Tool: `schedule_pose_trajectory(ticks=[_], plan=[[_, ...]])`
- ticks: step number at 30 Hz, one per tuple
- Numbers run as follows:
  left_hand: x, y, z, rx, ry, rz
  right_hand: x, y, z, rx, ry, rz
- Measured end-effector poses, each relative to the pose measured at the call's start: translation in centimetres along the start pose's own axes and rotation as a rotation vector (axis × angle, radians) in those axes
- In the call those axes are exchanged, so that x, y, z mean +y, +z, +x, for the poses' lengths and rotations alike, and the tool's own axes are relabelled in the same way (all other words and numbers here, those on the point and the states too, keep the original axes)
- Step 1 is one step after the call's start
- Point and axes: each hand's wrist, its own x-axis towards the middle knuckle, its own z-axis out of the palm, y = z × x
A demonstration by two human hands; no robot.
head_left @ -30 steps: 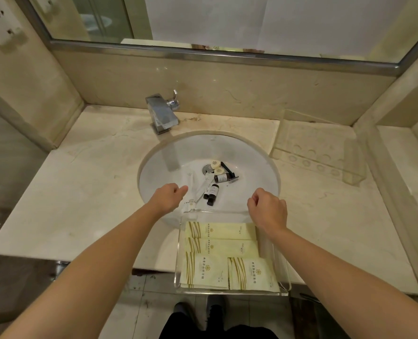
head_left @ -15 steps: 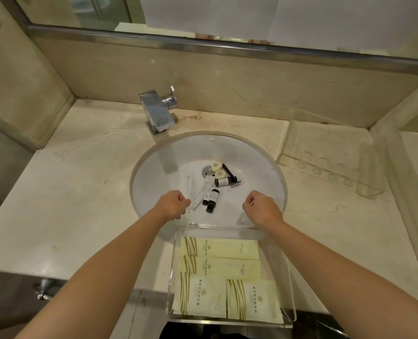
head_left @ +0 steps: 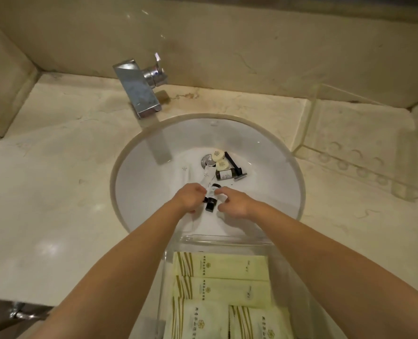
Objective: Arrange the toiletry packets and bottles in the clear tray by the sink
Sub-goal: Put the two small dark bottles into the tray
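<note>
A small dark bottle [head_left: 210, 200] with a white label and black cap lies in the white sink [head_left: 154, 192]. My left hand [head_left: 189, 198] curls against its left side, and my right hand [head_left: 232, 203] pinches its upper right end. A white tube [head_left: 207, 177] lies just beyond my hands. Near the drain lie a second dark bottle [head_left: 225, 174], two round cream soaps [head_left: 218, 154] and a black razor [head_left: 236, 167]. The clear tray [head_left: 225, 239] sits at the counter's front edge under my forearms and holds several pale yellow packets [head_left: 222, 266].
A chrome faucet [head_left: 139, 91] juts over the sink's back left. A clear acrylic holder [head_left: 355, 152] with round holes stands on the counter at the right, by the wall. Beige marble counter [head_left: 56, 192] surrounds the sink.
Both hands have left the tray's far corners and moved forward and inward into the sink, closing on the small dark bottle. The camera has tilted down and closer.
</note>
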Motion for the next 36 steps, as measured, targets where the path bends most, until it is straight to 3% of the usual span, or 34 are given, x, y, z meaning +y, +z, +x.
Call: schedule_pose_trajectory(ticks=[8, 12, 23, 36], plan=[[1.4, 0.2, 3.9, 0.174, 0.140, 0.042, 0.0, 0.4, 3.3, 0.001, -0.042, -0.118], [2.3, 1.2, 5.5, 0.175, 0.179, 0.075, 0.8, 0.7, 4.5, 0.084, -0.037, -0.152], [3.1, 3.3, 8.2, 0.213, 0.239, 0.294, 3.3, -0.2, 4.3, 0.417, 0.201, -0.225], [2.9, 4.6, 7.7, 0.203, 0.312, 0.635, 4.1, -1.5, 4.2, 0.202, 0.353, 0.022]])
